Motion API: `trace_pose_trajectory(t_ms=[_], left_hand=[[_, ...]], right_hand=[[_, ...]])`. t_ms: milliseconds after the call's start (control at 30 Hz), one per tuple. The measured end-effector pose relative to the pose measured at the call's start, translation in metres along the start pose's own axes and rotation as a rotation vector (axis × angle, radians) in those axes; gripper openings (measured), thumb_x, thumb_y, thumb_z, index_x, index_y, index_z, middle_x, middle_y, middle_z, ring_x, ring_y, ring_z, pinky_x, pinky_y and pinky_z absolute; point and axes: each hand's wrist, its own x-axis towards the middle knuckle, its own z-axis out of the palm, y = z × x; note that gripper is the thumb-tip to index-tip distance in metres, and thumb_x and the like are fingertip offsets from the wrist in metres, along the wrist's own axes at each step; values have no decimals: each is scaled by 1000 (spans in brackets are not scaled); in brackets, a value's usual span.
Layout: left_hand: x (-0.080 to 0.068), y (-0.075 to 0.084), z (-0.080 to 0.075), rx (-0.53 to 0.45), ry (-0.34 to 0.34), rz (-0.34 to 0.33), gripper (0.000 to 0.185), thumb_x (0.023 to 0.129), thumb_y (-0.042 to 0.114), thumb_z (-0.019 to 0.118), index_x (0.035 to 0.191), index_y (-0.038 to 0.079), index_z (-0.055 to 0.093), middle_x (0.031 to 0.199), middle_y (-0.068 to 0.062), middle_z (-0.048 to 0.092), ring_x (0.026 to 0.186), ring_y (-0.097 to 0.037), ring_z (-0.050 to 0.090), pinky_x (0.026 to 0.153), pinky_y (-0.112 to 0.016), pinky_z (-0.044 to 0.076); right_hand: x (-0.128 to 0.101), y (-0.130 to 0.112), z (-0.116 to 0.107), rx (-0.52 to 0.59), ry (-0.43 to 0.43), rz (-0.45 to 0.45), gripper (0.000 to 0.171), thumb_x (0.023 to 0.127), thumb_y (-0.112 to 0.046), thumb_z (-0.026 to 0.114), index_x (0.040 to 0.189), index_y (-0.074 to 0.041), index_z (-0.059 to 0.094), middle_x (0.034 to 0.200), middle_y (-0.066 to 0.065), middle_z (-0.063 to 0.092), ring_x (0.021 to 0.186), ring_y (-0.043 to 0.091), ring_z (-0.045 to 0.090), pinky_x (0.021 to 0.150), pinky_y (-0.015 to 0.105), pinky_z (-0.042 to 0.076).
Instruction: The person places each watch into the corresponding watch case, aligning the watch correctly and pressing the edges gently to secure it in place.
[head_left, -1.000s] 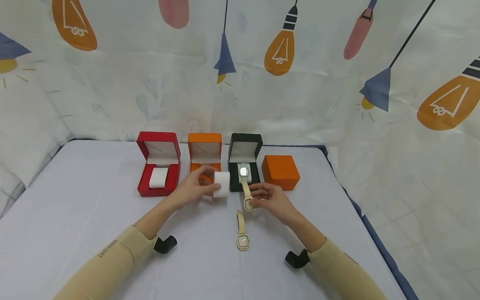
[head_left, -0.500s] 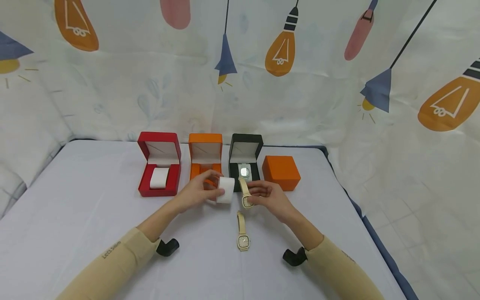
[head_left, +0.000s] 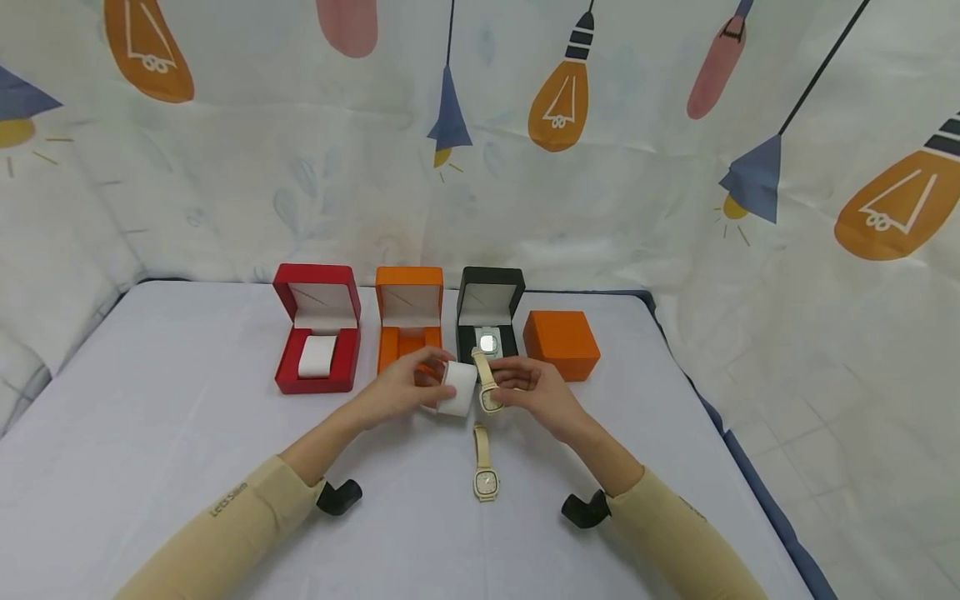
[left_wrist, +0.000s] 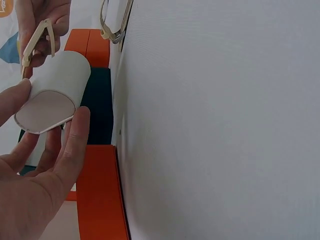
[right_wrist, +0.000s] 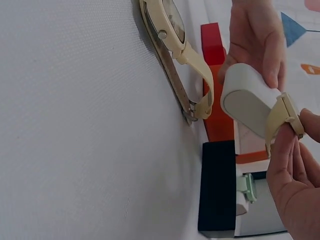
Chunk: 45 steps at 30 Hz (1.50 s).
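My left hand (head_left: 408,383) grips a white watch cushion (head_left: 458,389) by its side, thumb on one face and fingers on the other, in front of the orange box. Close to its right, my right hand (head_left: 543,396) pinches a cream wristwatch (head_left: 491,397) by the case, its strap hanging free. In the right wrist view the cream watch (right_wrist: 285,120) overlaps the end of the cushion (right_wrist: 247,97). A second cream wristwatch (head_left: 486,482) lies on the table nearer to me, strap pointing away.
An open red box (head_left: 282,367) with a white cushion, an open orange box (head_left: 409,277) and an open dark green box (head_left: 491,279) holding a pale green watch (head_left: 488,342) line the back. Right of them stands a closed orange box (head_left: 561,343). A patterned curtain (head_left: 637,208) hangs behind.
My left hand has brought the white cushion rightward and toward me, away from the orange box. My right hand has shifted slightly left with the cream wristwatch, closing the gap between them.
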Motion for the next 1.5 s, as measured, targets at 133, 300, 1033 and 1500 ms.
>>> trace_pose_trajectory(t_ms=[133, 300, 1033, 1500], left_hand=[[0, 0, 2, 3, 1, 3, 53, 94, 24, 78, 138, 7, 55, 124, -14, 60, 108, -33, 63, 85, -38, 60], [1, 0, 4, 9, 6, 0, 55, 94, 25, 78, 139, 7, 54, 125, -14, 59, 109, -32, 63, 85, -39, 60], [-4, 1, 13, -90, 11, -48, 50, 98, 24, 73, 139, 5, 51, 120, -15, 59, 101, -29, 66, 82, -41, 61], [-1, -2, 11, -177, 41, -99, 52, 98, 24, 73, 140, 5, 51, 126, -17, 57, 107, -33, 63, 85, -43, 60]], right_hand=[[1, -1, 1, -4, -13, -12, 45, 92, -8, 77, 135, -4, 63, 116, 13, 68, 103, 27, 66, 90, 30, 57], [1, 0, 2, -27, -20, -22, 45, 92, -7, 77, 135, -3, 63, 116, 12, 68, 104, 27, 65, 90, 30, 57], [3, 8, 7, -149, -41, -111, 45, 94, -10, 76, 138, -7, 64, 114, 8, 69, 105, 25, 64, 92, 32, 57], [2, 5, 11, -251, -118, -192, 70, 89, 13, 71, 153, -2, 46, 142, 16, 57, 124, 33, 58, 108, 44, 46]])
